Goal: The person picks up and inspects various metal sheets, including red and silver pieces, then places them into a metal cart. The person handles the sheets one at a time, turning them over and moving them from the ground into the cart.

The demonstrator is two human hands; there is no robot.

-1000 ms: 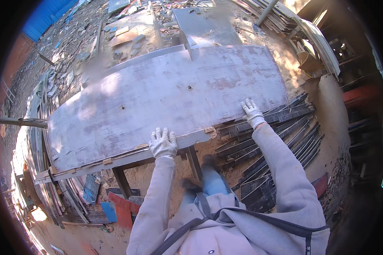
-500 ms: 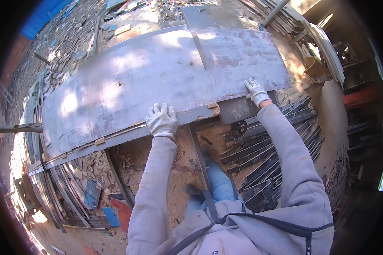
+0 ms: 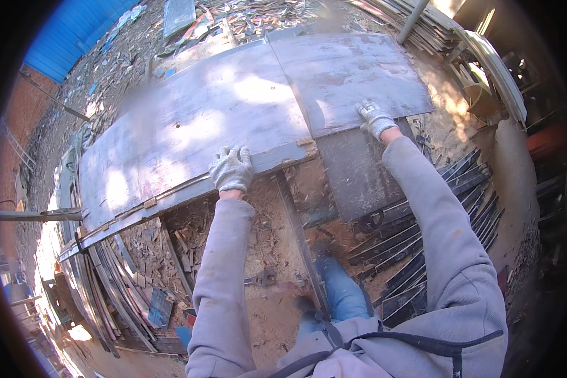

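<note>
My left hand (image 3: pixel 231 169), in a pale knit glove, lies with its fingers flat on the near edge of a long, worn grey board (image 3: pixel 145 154). My right hand (image 3: pixel 376 118), gloved alike, rests on the near edge of a second grey board (image 3: pixel 359 69), fingers stretched over its top. A slanting seam divides the two boards. Below the right board a darker panel (image 3: pixel 362 179) sticks out toward me, its far part hidden. The boards lie on a support with a grey front rail (image 3: pixel 189 192) and a chipped wooden end.
Dark slats (image 3: pixel 416 252) are heaped on the ground at the right. Long thin strips (image 3: pixel 101 283) lean at the lower left, near a metal pole (image 3: pixel 34 215). Wood scraps cover the far ground (image 3: pixel 126 82). A plank stack (image 3: pixel 416 28) stands at the far right.
The seam between the boards now runs through to the near edge. More of the dark panel shows under the right board, reaching nearer me. Both hands stay on the boards; the view has shifted.
</note>
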